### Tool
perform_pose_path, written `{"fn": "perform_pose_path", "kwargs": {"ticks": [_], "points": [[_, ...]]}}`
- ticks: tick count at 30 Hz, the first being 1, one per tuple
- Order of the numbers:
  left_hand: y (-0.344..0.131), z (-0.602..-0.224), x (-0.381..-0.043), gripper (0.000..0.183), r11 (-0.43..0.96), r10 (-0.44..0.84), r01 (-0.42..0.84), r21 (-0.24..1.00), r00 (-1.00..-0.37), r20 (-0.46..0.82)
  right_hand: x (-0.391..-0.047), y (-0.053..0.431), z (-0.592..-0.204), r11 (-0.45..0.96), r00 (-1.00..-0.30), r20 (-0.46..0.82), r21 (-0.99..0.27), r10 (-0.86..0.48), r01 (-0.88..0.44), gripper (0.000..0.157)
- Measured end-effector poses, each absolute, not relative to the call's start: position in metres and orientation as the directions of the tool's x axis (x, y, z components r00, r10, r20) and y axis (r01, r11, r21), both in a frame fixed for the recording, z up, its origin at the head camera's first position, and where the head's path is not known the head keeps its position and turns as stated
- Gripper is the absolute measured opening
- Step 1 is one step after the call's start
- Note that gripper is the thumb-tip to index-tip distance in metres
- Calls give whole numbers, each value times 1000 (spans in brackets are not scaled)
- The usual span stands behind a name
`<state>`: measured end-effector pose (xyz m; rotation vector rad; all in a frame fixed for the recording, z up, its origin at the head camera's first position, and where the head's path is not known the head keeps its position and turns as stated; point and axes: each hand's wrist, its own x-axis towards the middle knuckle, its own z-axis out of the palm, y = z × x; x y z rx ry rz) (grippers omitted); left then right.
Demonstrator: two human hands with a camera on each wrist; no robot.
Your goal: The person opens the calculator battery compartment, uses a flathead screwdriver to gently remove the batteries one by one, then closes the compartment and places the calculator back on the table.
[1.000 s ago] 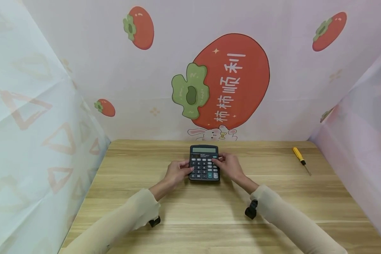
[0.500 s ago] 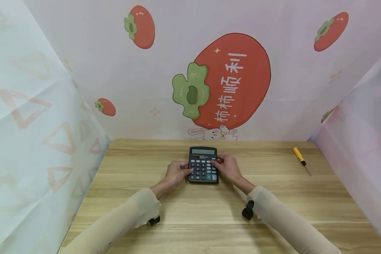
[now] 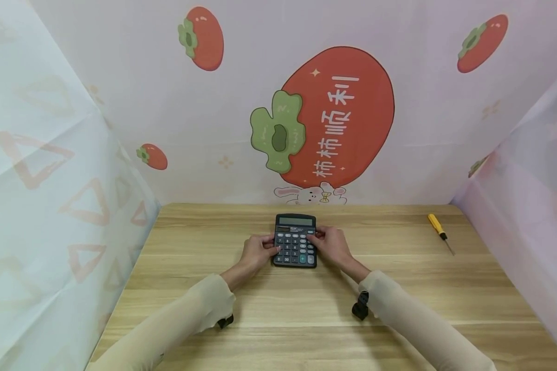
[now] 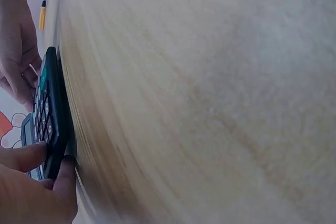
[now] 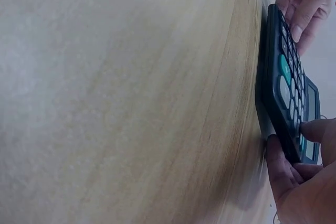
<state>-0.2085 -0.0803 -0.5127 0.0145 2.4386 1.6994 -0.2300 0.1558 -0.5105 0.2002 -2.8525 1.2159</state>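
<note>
A dark calculator (image 3: 294, 241) with white and green keys faces up near the back of the table, its display toward the back wall. My left hand (image 3: 258, 251) grips its left edge, thumb on the keys at the lower left. On the opposite edge my right hand (image 3: 332, 245) pinches it, thumb over the keys at the upper right. In the left wrist view the fingers (image 4: 64, 187) reach beneath the calculator (image 4: 59, 121). The right wrist view likewise has fingertips (image 5: 278, 163) under its edge, close over the table.
A yellow-handled screwdriver (image 3: 438, 229) lies at the back right of the wooden table (image 3: 288, 330). Printed sheets form a back wall (image 3: 204, 118) and side walls around the table. A black strap (image 3: 360, 306) hangs at the right wrist.
The calculator has shifted slightly to the left and a little toward me, with both hands keeping their grip. My right hand and forearm have moved left with it.
</note>
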Motion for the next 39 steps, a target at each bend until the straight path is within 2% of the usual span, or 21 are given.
{"fn": "perform_pose_path", "kwargs": {"ticks": [7, 17, 22, 30, 35, 39], "points": [[-81, -510, -208, 46, 430, 126, -33, 902, -987, -96, -230, 155, -509, 692, -991, 87, -709, -99, -132, 31], [-79, -508, -208, 43, 525, 123, -21, 851, -987, -100, -233, 154, -512, 712, -992, 68, -691, -102, -120, 31], [-79, -508, -208, 44, 537, 127, -18, 843, -987, -102, -233, 155, -512, 707, -993, 44, -699, -110, -109, 30], [-81, -506, -206, 53, 520, 150, -22, 854, -982, -117, -236, 165, -508, 729, -992, 31, -675, -124, -112, 40], [-82, -504, -200, 57, 502, 224, 57, 863, -972, -66, -241, 171, -507, 723, -990, 22, -681, -143, -119, 44], [-81, -502, -195, 58, 576, 258, 177, 798, -966, 28, -245, 172, -506, 718, -987, 23, -683, -160, -133, 47]]}}
